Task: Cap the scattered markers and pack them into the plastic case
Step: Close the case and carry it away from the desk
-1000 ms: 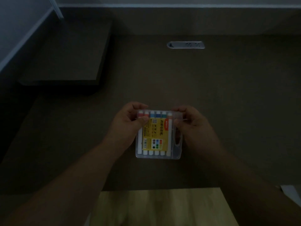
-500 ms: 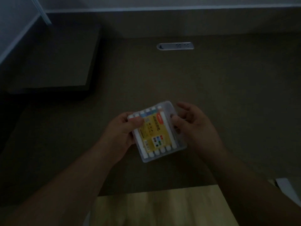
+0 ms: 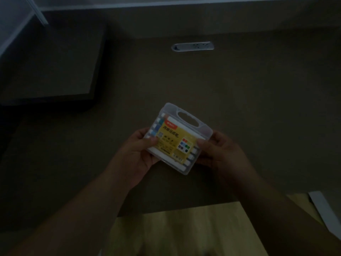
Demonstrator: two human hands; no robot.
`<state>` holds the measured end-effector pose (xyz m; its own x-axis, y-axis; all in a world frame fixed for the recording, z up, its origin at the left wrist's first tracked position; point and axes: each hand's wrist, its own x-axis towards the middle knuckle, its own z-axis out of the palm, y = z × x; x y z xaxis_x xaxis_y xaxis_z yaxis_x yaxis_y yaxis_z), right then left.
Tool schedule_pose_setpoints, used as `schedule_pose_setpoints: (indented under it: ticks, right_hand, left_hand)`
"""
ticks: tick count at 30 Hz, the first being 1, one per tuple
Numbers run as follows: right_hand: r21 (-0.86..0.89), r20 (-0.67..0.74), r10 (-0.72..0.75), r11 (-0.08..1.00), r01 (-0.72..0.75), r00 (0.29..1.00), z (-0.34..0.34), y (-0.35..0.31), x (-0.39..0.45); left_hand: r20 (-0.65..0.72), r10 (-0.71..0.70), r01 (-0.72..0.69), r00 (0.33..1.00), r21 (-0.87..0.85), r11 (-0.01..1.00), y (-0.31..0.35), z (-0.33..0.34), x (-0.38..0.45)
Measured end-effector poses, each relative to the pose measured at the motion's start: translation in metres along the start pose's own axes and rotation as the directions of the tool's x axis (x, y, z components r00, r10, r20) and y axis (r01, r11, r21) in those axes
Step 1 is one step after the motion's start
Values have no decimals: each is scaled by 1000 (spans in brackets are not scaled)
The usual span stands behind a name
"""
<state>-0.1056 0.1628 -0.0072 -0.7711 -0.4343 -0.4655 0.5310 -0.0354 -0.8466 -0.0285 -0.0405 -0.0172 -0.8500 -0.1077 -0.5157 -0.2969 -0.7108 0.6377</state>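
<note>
A clear plastic case with a carry handle and a yellow label is held up over the dark desk, tilted, its handle pointing up and to the right. Several white markers with coloured caps lie side by side inside it. My left hand grips the case's left end, thumb on the front. My right hand grips the right end, thumb on the front edge. No loose marker shows on the desk.
The dark desk has a silver socket strip set in at the back. A raised dark shelf stands at the left. A light wooden surface lies below the desk's near edge.
The case has been lifted and turned counter-clockwise, so its handle now points up and to the right. Both hands have shifted to its two ends.
</note>
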Motion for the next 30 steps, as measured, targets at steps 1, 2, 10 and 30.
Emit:
schedule_pose_setpoints:
  ticks: [1, 2, 10, 30]
  right_hand:
    - [3, -3, -9, 1000, 9, 1000, -1, 0, 0]
    - [-1, -5, -16, 1000, 16, 1000, -2, 0, 0]
    - [-68, -13, -52, 996, 51, 999, -7, -3, 0]
    - [-172, -35, -14, 985, 7, 999, -23, -6, -1]
  left_hand:
    - [1, 1, -1, 1000, 19, 1000, 0, 0, 0]
    - [2, -3, 2, 1000, 42, 999, 0, 1, -1]
    - [-59, -34, 45, 998, 197, 979, -3, 10, -5]
    - [-112, 12, 9, 994, 191, 982, -10, 18, -2]
